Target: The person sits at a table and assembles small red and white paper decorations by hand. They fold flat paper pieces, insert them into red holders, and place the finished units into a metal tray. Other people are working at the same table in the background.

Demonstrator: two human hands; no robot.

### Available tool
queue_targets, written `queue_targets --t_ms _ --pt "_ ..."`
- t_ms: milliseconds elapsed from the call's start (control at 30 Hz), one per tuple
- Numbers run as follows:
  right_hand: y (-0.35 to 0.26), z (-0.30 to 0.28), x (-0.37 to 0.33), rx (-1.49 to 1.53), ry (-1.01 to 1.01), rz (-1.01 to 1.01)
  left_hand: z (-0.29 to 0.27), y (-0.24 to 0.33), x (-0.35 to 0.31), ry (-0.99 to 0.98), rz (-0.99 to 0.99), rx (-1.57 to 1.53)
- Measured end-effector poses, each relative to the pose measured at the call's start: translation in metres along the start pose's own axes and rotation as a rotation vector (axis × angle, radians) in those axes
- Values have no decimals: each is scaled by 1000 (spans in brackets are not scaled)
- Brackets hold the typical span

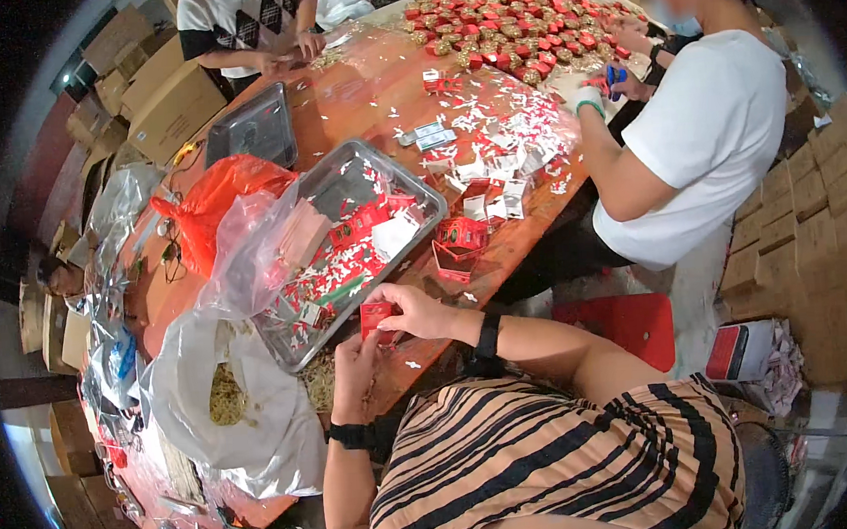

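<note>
Both my hands hold one small red paper box (376,316) above the near edge of the table. My left hand (354,368) grips it from below, fingertips at its lower edge. From the right, my right hand (415,313) closes on its side and top with thumb and fingers. Just beyond lies a metal tray (424,216) with red printed card pieces (359,226), white paper scraps and a thin green stick (343,290). To the right of the tray stand an open red box (455,261) and another red printed box (463,231).
White paper scraps (522,123) litter the red table. At the far end sit many red and gold boxes (516,26). A co-worker in a white shirt (702,141) works at right, another person (249,33) at far left. A white plastic bag (289,438) stands at left.
</note>
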State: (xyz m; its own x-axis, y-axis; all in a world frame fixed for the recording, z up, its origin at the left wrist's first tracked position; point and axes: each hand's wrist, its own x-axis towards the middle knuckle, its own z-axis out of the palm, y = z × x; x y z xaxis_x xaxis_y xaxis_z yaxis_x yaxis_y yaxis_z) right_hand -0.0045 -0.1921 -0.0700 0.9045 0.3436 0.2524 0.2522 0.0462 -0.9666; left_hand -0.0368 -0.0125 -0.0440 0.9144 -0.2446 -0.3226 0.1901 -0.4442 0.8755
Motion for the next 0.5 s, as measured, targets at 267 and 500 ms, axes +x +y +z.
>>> queue_targets --t_ms 267,500 --pt "27 -146 40 -177 686 239 5 -17 6 213 151 -449" --pt "26 -205 54 -989 754 12 9 -35 -10 262 62 -306"
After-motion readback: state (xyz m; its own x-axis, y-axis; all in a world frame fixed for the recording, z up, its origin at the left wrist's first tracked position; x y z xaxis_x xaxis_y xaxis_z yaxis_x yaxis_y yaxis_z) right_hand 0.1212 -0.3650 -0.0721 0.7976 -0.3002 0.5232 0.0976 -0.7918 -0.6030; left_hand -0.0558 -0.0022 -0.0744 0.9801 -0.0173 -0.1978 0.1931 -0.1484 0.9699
